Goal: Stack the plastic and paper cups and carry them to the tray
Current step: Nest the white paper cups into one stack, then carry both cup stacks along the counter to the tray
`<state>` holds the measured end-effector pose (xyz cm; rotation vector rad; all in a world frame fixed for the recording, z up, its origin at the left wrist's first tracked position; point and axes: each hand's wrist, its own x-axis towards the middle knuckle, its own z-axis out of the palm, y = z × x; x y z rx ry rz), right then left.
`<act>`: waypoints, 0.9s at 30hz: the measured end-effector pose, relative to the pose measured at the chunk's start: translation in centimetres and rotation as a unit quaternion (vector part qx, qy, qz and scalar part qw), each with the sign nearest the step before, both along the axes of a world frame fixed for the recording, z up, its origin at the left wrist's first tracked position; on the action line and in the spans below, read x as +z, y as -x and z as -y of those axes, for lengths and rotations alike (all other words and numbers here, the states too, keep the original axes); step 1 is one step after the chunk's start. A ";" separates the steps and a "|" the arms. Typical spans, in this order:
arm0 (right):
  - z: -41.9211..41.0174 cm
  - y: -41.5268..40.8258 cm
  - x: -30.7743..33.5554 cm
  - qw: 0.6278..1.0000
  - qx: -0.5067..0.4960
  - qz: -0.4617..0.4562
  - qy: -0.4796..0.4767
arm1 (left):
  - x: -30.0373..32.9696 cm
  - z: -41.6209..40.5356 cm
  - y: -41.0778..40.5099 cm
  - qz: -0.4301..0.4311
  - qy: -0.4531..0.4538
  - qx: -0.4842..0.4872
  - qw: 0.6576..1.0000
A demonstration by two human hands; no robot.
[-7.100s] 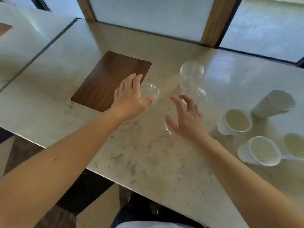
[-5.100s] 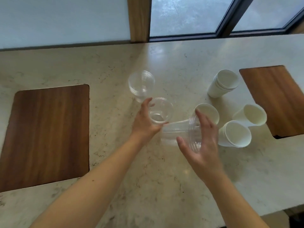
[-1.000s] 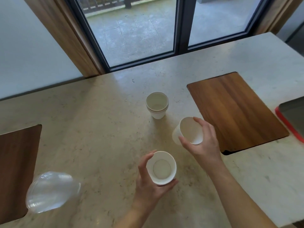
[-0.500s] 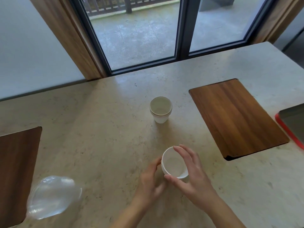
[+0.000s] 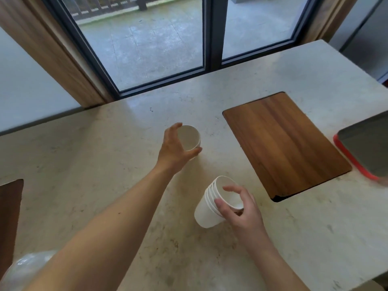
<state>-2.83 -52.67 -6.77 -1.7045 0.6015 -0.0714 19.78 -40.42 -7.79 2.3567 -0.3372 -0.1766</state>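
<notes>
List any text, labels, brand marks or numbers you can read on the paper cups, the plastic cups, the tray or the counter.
None readable in this head view.
Paper cup stack in the right hand: plain white, no print.
Paper cups at the left hand: plain white, no print.
Plastic cups: clear, blurred, no label seen.
Tray: grey with red rim, no marking.
Counter and wooden inlay: no writing.

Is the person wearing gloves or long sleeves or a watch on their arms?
No. The left hand and the right hand are both bare, with no gloves. No rings or watch show on the fingers and wrists in view. Both forearms are bare too, as far back as the picture reaches, so no sleeve shows. The fingernails look short and plain.
</notes>
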 end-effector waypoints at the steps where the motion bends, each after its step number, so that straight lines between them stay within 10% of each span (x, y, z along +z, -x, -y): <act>1: 0.2 0.2 0.4 1.000 -0.014 0.005 -0.006 | -0.3 0.1 0.3 -0.004 0.002 -0.004 1.000; 8: 1.8 -0.3 6.4 0.990 -0.070 0.119 0.004 | 1.5 -4.7 9.0 -0.031 -0.019 -0.078 0.996; 20: -6.0 -0.9 2.7 0.955 0.198 0.129 0.181 | 0.0 -9.9 18.4 -0.120 0.076 0.000 0.990; 27: -6.1 -0.4 -4.0 0.984 0.163 0.065 0.031 | -2.7 -17.3 25.6 -0.086 0.134 0.279 0.947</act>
